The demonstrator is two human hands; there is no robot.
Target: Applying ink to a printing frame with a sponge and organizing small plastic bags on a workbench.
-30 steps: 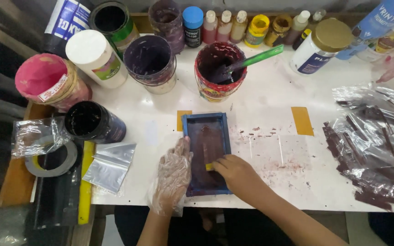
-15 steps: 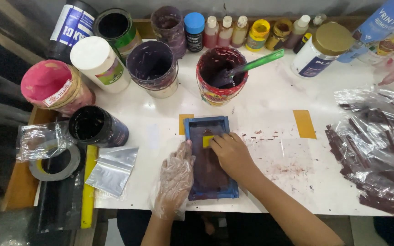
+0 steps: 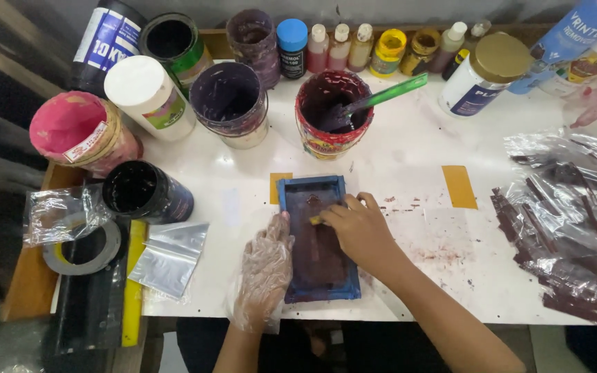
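Note:
A small blue-framed screen (image 3: 318,287) smeared with dark maroon ink lies on the white table (image 3: 409,159) near its front edge. My left hand (image 3: 265,273), in a clear plastic glove, rests flat along the frame's left side and holds it down. My right hand (image 3: 361,231) is bare and lies over the upper half of the screen, pinching a small yellow scraper (image 3: 316,220) against the mesh. Just behind the frame stands an open can of maroon ink (image 3: 332,114) with a green stick (image 3: 392,93) leaning in it.
Open ink cans, a white jar (image 3: 148,97), a pink-topped tub (image 3: 77,135) and small bottles crowd the back and left. Clear bags with maroon printed strips (image 3: 564,228) lie at right. Yellow tape marks (image 3: 459,186), a tape roll (image 3: 81,249) and a plastic bag (image 3: 171,259) are nearby.
My right hand has slid with the yellow scraper from the screen's lower part up toward its far end. The gloved left hand stays on the frame's left edge.

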